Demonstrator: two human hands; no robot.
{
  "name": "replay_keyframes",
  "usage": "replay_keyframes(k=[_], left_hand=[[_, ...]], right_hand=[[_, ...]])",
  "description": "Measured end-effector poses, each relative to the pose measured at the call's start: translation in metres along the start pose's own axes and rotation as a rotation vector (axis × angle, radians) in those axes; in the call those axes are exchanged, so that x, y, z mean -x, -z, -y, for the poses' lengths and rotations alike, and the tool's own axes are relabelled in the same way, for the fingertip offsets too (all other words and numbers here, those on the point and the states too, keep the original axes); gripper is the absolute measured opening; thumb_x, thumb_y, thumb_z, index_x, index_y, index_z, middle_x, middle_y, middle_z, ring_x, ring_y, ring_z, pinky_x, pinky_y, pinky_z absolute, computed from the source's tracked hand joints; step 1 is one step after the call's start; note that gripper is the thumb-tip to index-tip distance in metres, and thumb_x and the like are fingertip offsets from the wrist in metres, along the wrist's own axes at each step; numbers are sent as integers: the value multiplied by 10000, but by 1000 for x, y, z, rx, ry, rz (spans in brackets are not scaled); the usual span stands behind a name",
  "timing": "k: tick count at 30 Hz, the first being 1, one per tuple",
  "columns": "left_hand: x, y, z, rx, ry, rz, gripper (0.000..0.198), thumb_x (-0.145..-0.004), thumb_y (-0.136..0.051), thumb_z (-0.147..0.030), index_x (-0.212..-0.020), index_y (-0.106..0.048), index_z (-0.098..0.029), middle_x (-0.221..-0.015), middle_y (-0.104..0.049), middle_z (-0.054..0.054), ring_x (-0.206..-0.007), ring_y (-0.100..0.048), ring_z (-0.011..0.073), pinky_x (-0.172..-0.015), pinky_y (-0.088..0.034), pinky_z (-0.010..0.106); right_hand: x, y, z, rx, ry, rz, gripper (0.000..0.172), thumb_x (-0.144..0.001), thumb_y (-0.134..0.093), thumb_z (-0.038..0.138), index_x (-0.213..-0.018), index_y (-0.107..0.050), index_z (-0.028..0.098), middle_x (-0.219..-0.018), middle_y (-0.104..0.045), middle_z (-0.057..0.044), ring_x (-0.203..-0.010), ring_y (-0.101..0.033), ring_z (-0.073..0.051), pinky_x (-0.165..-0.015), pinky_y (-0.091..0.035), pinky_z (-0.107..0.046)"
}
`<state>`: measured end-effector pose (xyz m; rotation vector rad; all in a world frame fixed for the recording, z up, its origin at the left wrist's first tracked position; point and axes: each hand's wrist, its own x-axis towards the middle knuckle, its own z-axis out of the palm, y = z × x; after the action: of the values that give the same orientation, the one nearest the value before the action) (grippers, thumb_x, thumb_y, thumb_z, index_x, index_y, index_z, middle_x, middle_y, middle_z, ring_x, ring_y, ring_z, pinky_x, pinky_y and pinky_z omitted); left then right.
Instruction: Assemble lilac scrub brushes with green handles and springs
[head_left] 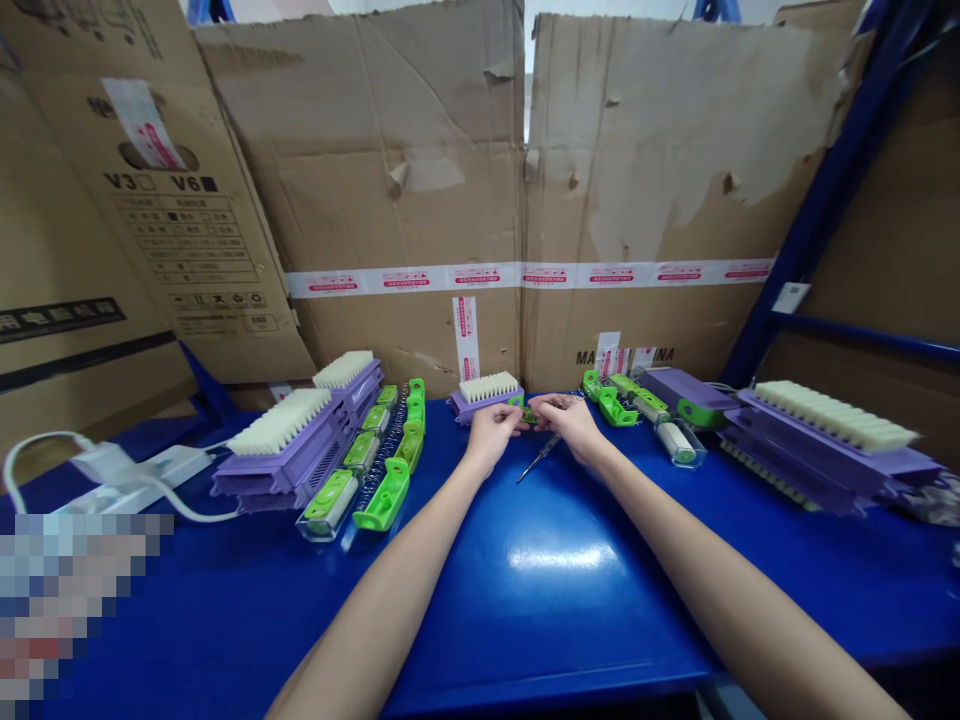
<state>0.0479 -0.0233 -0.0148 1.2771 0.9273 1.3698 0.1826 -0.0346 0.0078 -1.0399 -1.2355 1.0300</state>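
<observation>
My left hand (pixel 491 430) and my right hand (pixel 571 422) meet at the far middle of the blue table (pixel 540 600). Both are closed on a small green plastic part (pixel 529 413) held between them. A thin screwdriver (pixel 538 458) sticks out below my right hand, its tip slanting down to the left; my right hand seems to grip it too. A purple brush with white bristles (pixel 486 393) lies just behind my left hand.
Stacked purple brushes (pixel 296 440) and a row of green parts (pixel 375 465) lie at the left. More green parts (pixel 630 400) and purple brushes (pixel 825 440) lie at the right. A white power strip (pixel 142 470) sits far left. Cardboard walls (pixel 525 200) stand behind.
</observation>
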Motion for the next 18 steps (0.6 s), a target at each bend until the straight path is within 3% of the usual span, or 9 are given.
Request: replay_keyframes(k=[11,18], left_hand=[[1,3,-2,-48,-13,102,222,-663,-736,-312,-779,-691,-128,-736,-703,59,-696,-658,160,-653,-503,271],[1,5,0,20,22,106,324,-561,-798,-374,-720,-676,-120,-696,-683,47,-692,-645,151,-665,-492,271]], right_hand=[[3,1,-1,-151,-69,39,173,-547,-675,243,-689,-674,144,-622,-638,-6,-563,-566,-111,-607,-521,-266],[1,3,1,-169,-41,62,222,-557,-720,292,-705,-690,130,-518,-567,32,-478,-485,-74,-522,-466,-226]])
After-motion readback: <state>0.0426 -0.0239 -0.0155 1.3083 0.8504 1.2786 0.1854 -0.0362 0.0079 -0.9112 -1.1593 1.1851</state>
